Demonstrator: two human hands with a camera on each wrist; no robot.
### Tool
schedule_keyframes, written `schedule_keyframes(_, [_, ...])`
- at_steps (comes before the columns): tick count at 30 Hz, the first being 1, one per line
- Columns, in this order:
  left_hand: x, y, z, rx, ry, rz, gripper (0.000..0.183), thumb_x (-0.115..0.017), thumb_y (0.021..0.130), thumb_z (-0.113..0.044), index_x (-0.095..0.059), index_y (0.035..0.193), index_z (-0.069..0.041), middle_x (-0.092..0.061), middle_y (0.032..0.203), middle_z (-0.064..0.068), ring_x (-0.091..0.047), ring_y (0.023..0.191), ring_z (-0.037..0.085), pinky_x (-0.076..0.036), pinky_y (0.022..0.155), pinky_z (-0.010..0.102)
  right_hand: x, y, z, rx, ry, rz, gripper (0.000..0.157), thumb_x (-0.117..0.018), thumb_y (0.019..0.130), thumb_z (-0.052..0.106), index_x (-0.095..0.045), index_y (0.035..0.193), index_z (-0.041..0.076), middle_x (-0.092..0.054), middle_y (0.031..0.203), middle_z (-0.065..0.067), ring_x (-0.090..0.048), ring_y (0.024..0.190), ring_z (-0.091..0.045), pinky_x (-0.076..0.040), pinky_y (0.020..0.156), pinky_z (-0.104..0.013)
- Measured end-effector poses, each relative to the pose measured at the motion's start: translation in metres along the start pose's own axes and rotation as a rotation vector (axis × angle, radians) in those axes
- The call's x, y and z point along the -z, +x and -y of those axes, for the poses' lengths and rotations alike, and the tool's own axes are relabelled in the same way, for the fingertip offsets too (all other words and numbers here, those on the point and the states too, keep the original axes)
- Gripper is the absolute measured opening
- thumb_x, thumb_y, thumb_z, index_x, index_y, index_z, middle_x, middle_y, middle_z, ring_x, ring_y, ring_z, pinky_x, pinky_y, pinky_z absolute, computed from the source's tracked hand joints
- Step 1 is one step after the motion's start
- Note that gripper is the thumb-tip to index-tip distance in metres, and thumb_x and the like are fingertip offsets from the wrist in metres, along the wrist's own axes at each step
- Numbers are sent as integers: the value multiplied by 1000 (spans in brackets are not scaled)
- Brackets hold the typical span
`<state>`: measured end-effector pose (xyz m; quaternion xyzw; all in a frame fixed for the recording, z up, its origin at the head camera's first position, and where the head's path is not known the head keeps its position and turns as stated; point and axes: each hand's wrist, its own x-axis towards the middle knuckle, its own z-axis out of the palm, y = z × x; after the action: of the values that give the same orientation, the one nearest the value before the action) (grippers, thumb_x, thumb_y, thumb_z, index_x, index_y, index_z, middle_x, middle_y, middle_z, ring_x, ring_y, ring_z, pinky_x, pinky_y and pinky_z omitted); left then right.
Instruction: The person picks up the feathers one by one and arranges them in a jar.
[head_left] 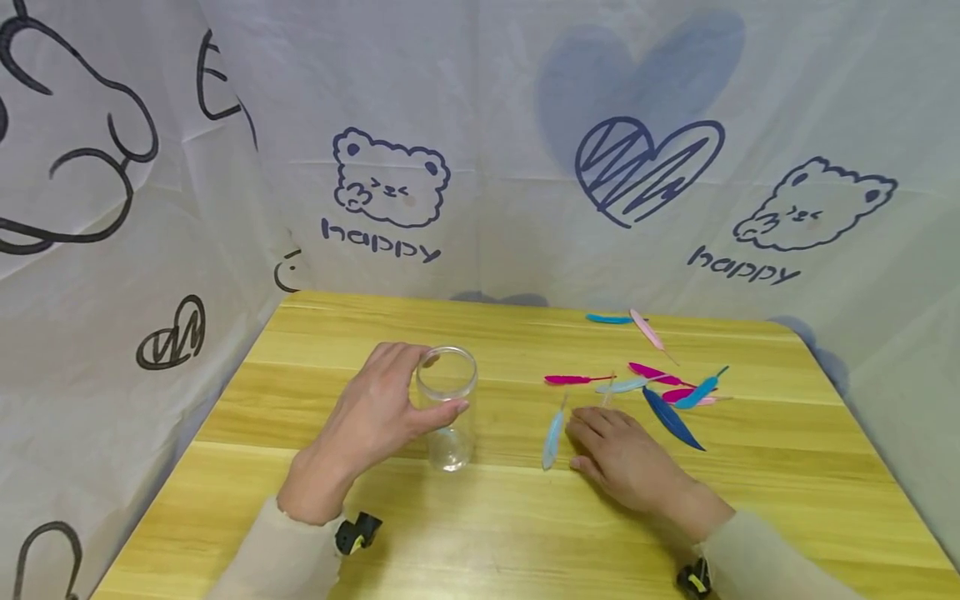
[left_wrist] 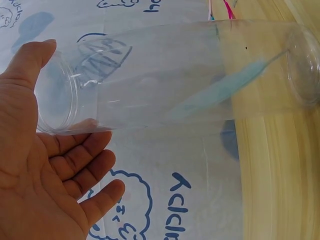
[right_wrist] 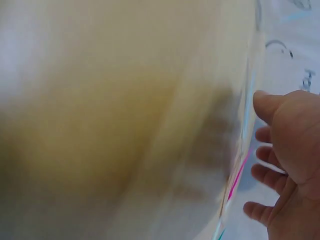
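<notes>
My left hand point(head_left: 375, 408) grips a clear cylindrical jar point(head_left: 450, 450) near its rim, thumb on one side and fingers on the other. The jar stands upright on the table. Seen through its wall in the left wrist view, a light blue feather point(left_wrist: 220, 89) leans inside, quill at the base. My right hand point(head_left: 626, 458) is low over the table, thumb apart from the slightly bent fingers. A pale feather point(head_left: 607, 392) shows just beyond these fingertips; whether they touch it is unclear. Left of this hand lies another light blue feather point(head_left: 553, 437).
Several feathers lie scattered at the right: a dark blue feather point(head_left: 671, 419), magenta feather point(head_left: 570, 380), bright blue feather point(head_left: 701, 392) and pink feather point(head_left: 647, 329). The wooden table point(head_left: 480, 533) meets white printed cloth point(head_left: 510, 242) at the back and sides.
</notes>
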<state>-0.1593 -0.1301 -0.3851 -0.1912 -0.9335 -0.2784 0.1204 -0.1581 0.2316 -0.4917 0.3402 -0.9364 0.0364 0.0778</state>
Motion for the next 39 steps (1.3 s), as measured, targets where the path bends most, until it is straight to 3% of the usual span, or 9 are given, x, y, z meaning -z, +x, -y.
schedule_keyframes(5, [0,1,-1,-6,3,-1,73,-84,83,-59,-65,130,-6,-68,126,8,-58,126,27,-55,104,48,0,0,12,89,10,30,44,-61,108,31,-62,145,7,-60,150,-11,-53,142,-34,-44,116,-61])
schedule_keyframes(10, [0,1,0,-4,1,0,72,-83,84,-58,-65,129,-5,-67,126,7,-58,126,27,-54,104,49,-3,4,16,108,11,67,45,-54,111,31,-59,148,6,-59,152,-13,-52,145,-35,-40,120,-58])
schedule_keyframes(16, [-1,1,0,-6,-1,1,72,-83,84,-59,-65,129,-5,-67,125,7,-59,125,27,-55,103,49,-9,19,20,120,-6,-4,41,-58,110,29,-64,142,4,-64,139,-13,-59,133,-34,-42,119,-57])
schedule_keyframes(24, [-1,0,0,5,-1,-2,72,-83,84,-60,-65,129,-6,-68,125,7,-59,125,27,-55,102,48,-17,44,24,57,-46,-60,40,-60,108,31,-66,136,2,-66,130,-14,-61,117,-33,-53,103,-51])
schedule_keyframes(31, [-1,0,1,8,-4,2,72,-83,83,-59,-65,129,-6,-67,125,7,-58,126,27,-55,103,49,-14,57,21,-44,-5,-61,34,-61,108,28,-68,132,4,-66,128,-13,-61,116,-35,-55,97,-54])
schedule_keyframes(34, [-2,0,1,6,-5,3,72,-83,83,-59,-65,129,-6,-67,126,7,-58,126,27,-55,103,48,-10,58,14,-89,-16,-132,30,-68,104,23,-69,128,6,-67,126,-12,-61,115,-35,-54,96,-55])
schedule_keyframes(39, [-2,1,1,-1,-1,1,73,-84,83,-59,-65,128,-5,-68,125,8,-58,126,28,-56,102,49,-2,56,0,-111,-68,-303,29,-80,95,17,-72,119,5,-66,115,-12,-59,104,-34,-49,85,-48])
